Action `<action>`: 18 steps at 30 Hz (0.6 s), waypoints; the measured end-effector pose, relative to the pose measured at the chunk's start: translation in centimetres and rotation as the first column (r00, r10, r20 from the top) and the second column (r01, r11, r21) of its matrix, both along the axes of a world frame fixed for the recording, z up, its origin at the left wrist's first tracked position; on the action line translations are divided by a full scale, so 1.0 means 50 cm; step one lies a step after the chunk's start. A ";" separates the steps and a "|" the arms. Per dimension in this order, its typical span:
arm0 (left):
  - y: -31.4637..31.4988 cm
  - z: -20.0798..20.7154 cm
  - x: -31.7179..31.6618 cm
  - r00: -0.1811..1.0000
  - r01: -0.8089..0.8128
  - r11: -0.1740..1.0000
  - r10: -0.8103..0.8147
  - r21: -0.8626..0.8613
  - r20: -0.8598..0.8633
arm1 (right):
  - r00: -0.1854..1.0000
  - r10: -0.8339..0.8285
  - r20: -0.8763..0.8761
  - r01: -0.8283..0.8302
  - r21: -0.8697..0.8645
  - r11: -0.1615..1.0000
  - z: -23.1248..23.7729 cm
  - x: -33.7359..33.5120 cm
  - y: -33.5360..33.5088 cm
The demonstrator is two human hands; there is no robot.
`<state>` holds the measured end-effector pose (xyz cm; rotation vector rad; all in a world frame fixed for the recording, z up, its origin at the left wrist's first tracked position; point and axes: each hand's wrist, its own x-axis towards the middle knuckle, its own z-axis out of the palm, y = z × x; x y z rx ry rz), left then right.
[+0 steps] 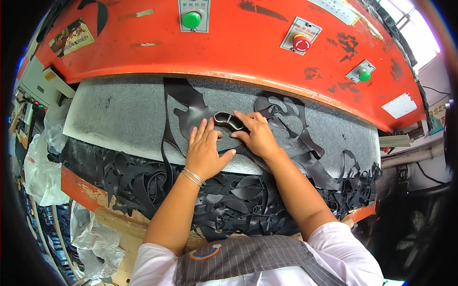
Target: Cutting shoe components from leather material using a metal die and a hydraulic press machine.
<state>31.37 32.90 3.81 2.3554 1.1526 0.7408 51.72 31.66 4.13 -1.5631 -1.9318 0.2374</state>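
A small curved metal cutting die (229, 122) stands on a dark leather-like sheet (191, 114), its thin bright edge upward and a divider across its middle. My right hand (259, 136) grips the die's right end between thumb and fingers. To its left, my left hand (206, 150) lies on the sheet with fingers stretched out and thumb apart. Its fingertips are close to the die's left end; whether they touch it, I cannot tell. Cut openings and thin strips show in the sheet around both hands. The material under my palms is hidden.
Across the far side runs an orange press head (238, 52) with green buttons (191, 20) and a red knob (301, 44). Beneath it lies a grey-white cutting pad (119, 114). Black scraps (234, 202) heap along the near edge. Plastic bags (43, 171) hang at left.
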 end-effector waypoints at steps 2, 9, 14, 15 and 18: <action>-0.004 0.011 -0.004 1.000 0.011 0.999 -0.012 -0.031 -0.025 | 1.000 0.013 0.007 -0.012 -0.072 0.997 0.012 -0.001 -0.001; 0.043 0.119 -0.051 0.914 -0.103 0.988 0.141 -0.118 0.380 | 0.805 -0.218 -0.551 0.516 0.470 0.716 0.202 0.106 -0.047; 0.095 0.294 -0.070 0.812 -0.375 0.786 0.023 0.492 0.583 | 0.647 -0.528 -0.550 0.739 0.622 0.257 0.341 0.240 -0.069; 0.099 0.321 -0.072 0.819 -0.415 0.689 -0.001 0.594 0.574 | 0.555 -0.648 -0.522 0.768 0.621 0.158 0.352 0.258 -0.071; 0.138 0.365 -0.104 0.915 -0.233 0.772 -0.033 0.592 0.403 | 0.573 -0.686 -0.448 0.769 0.583 0.262 0.368 0.254 -0.082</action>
